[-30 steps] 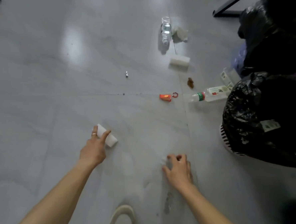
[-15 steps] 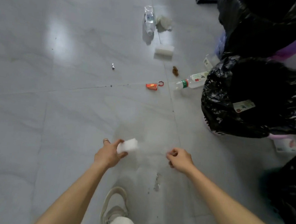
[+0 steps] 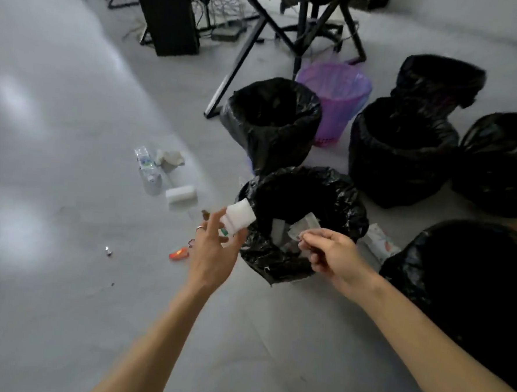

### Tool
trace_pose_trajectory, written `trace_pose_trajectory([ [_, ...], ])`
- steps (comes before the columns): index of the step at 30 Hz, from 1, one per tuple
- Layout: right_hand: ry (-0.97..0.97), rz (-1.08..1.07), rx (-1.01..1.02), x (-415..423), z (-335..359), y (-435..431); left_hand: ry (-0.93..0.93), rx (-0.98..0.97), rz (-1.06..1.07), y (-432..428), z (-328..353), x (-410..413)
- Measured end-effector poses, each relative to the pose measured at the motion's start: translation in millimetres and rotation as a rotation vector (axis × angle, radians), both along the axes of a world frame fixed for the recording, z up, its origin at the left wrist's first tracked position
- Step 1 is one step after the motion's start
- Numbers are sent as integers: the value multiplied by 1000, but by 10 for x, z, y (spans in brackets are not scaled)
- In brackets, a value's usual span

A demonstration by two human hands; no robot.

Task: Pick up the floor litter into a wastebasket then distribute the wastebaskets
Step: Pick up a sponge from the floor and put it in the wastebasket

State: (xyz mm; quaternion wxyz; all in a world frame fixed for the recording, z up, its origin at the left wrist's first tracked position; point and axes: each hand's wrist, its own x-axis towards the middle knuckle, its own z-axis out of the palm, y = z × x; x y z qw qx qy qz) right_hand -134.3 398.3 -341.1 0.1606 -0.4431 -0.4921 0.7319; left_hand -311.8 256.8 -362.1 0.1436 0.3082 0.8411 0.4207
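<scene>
Left hand pinches a foam block at the basket rim; right hand pinches a clear scrap over its mouth. Neither is dropped yet. Beyond: orange item, roll, bottle, tissue uncollected. Other baskets stand clustered, undistributed.

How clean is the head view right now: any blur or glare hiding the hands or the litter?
Head view: motion blur softens the whole frame, worst along the top. The left hand holding the white block and the right hand pinching a clear scrap are readable. Head view: pale glare patches wash the floor at left, and the near wastebasket is too dark inside its black liner to show detail.
</scene>
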Motion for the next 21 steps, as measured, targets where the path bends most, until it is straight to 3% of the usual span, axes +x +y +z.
trace_pose_trajectory([
  [5,-22,-193,94,-64,82,459,160,-138,-254,641,148,64],
  [10,-209,-45,270,-100,12,610,308,-300,-367,933,75,9],
  [14,-308,-104,383,-82,-106,593,391,-460,-471,965,-10,-118],
  [21,-415,-306,536,-60,-46,598,438,-507,-603,1108,4,-509],
])
